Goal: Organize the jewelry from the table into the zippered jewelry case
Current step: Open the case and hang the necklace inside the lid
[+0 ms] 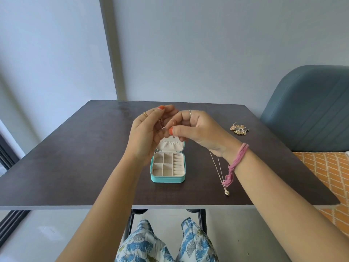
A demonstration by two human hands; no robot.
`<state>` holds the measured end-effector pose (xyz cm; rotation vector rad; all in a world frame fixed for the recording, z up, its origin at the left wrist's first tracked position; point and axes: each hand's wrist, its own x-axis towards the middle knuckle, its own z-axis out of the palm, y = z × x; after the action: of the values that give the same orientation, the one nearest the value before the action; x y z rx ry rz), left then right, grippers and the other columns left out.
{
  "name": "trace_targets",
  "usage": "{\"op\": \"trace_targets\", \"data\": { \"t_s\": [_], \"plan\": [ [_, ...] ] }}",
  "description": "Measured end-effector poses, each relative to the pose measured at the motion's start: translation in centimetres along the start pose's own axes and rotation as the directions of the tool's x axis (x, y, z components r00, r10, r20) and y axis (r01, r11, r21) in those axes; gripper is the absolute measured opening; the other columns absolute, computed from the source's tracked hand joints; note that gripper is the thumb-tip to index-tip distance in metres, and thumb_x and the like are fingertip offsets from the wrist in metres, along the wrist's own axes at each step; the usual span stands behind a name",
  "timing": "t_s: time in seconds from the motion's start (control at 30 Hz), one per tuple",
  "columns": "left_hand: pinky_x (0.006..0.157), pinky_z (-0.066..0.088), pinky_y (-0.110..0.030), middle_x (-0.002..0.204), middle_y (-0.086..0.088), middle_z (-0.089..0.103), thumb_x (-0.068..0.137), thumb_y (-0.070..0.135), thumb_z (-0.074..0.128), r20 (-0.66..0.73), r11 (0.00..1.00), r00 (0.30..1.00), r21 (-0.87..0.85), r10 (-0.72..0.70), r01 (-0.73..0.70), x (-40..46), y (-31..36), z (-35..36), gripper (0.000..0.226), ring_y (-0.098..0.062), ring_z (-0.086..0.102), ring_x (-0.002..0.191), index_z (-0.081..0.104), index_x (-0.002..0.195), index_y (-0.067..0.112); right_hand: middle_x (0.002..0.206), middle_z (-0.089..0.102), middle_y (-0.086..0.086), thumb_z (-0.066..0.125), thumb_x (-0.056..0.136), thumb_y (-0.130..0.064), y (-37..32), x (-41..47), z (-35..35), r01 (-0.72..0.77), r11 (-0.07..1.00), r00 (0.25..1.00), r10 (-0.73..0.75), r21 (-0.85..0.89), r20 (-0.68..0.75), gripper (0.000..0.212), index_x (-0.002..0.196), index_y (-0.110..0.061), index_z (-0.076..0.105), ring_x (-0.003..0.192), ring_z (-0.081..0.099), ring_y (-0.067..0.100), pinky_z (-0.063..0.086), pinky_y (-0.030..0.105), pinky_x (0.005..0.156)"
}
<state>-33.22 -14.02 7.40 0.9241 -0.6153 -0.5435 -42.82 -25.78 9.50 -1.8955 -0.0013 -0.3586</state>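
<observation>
Holding a fine chain up between both hands, the person sits at a dark table point(75, 167) with the work centred above an open case. At the left, the left hand point(149, 133) is raised, palm turned inward, fingers curled, a gold ring on one finger; a small piece of chain or clasp shows against its palm, though exactly how the fingers hold it cannot be told. Below and between the hands sits the jewelry case point(167, 168), teal outside with a cream lining, its lid standing open toward the far side; square compartments fill its left part and a row of ring rolls its right, and nothing lies in them. No brand, label or writing can be read on it. The right hand point(196, 129) pinches the necklace point(219, 171) between thumb and forefinger; its chain hangs down under the wrist, ending in a small heart pendant just over the table. A pink thread bracelet point(237, 160) wraps that wrist. Farther right, a small heap of earrings point(238, 128) rests on the table, well apart from the case, and a blue chair point(311, 110) stands beyond the edge.
</observation>
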Motion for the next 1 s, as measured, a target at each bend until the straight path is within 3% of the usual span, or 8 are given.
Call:
{"op": "trace_targets", "data": {
  "t_s": [0.23, 0.37, 0.53, 0.73, 0.9, 1.0],
  "plan": [
    [0.062, 0.053, -0.023, 0.063, -0.002, 0.066, 0.099, 0.015, 0.045, 0.128, 0.957, 0.986, 0.280, -0.111, 0.072, 0.4, 0.7, -0.6, 0.033, -0.013, 0.061, 0.058, 0.065, 0.073, 0.009, 0.080, 0.074, 0.008, 0.056, 0.089, -0.008, -0.1, 0.0, -1.0, -0.110, 0.993, 0.989, 0.113, -0.035, 0.099, 0.020, 0.107, -0.010, 0.066, 0.059, 0.043, 0.013, 0.039, 0.025, 0.063],
    [0.055, 0.049, -0.020, 0.057, -0.004, 0.059, 0.098, 0.015, 0.047, 0.113, 0.950, 0.976, 0.272, -0.187, 0.150, 0.6, 0.8, -0.8, 0.033, -0.012, 0.052, 0.049, 0.059, 0.068, 0.010, 0.087, 0.073, 0.009, 0.059, 0.092, -0.012, 0.5, -0.3, -0.6, -0.156, 0.981, 0.985, 0.146, 0.115, 0.091, 0.016, 0.106, -0.012, 0.068, 0.060, 0.046, 0.010, 0.037, 0.024, 0.065],
    [0.057, 0.044, -0.021, 0.053, 0.001, 0.048, 0.097, 0.024, 0.051, 0.105, 0.920, 0.961, 0.331, -0.257, 0.210, 0.8, 0.5, -1.3, 0.035, -0.010, 0.043, 0.051, 0.062, 0.065, 0.014, 0.093, 0.073, 0.008, 0.058, 0.093, -0.014, 1.4, -0.6, 0.1, -0.168, 0.941, 0.985, 0.173, 0.295, 0.010, 0.014, 0.099, -0.016, 0.071, 0.063, 0.050, 0.009, 0.038, 0.026, 0.068],
    [0.082, 0.042, -0.029, 0.047, 0.007, 0.039, 0.094, 0.034, 0.052, 0.071, 0.937, 0.938, 0.113, -0.339, 0.331, 0.9, 0.7, -1.3, 0.042, -0.009, 0.050, 0.062, 0.058, 0.055, 0.019, 0.090, 0.072, 0.007, 0.057, 0.093, -0.013, 1.8, -0.6, 0.1, -0.178, 0.874, 0.978, 0.206, 0.453, -0.013, 0.019, 0.107, -0.016, 0.071, 0.062, 0.051, 0.007, 0.038, 0.024, 0.064],
    [0.077, 0.045, -0.029, 0.040, 0.009, 0.039, 0.093, 0.033, 0.053, 0.086, 0.928, 0.925, -0.011, -0.370, 0.372, 0.7, 0.7, -1.2, 0.036, -0.006, 0.050, 0.049, 0.055, 0.061, 0.016, 0.088, 0.072, 0.007, 0.061, 0.091, -0.012, 2.0, -0.6, 0.8, -0.192, 0.876, 0.967, 0.247, 0.443, -0.069, 0.017, 0.104, -0.009, 0.071, 0.061, 0.052, 0.005, 0.043, 0.020, 0.061],
    [0.074, 0.045, -0.028, 0.040, 0.011, 0.034, 0.090, 0.036, 0.054, 0.164, 0.908, 0.905, -0.090, -0.392, 0.409, 0.9, 0.6, -1.4, 0.033, -0.005, 0.042, 0.043, 0.063, 0.065, 0.017, 0.084, 0.069, 0.004, 0.066, 0.088, -0.010, 2.0, -0.5, 1.3, -0.205, 0.817, 0.949, 0.301, 0.538, -0.095, 0.022, 0.109, -0.004, 0.068, 0.062, 0.056, 0.004, 0.047, 0.017, 0.057]
  ]
}}
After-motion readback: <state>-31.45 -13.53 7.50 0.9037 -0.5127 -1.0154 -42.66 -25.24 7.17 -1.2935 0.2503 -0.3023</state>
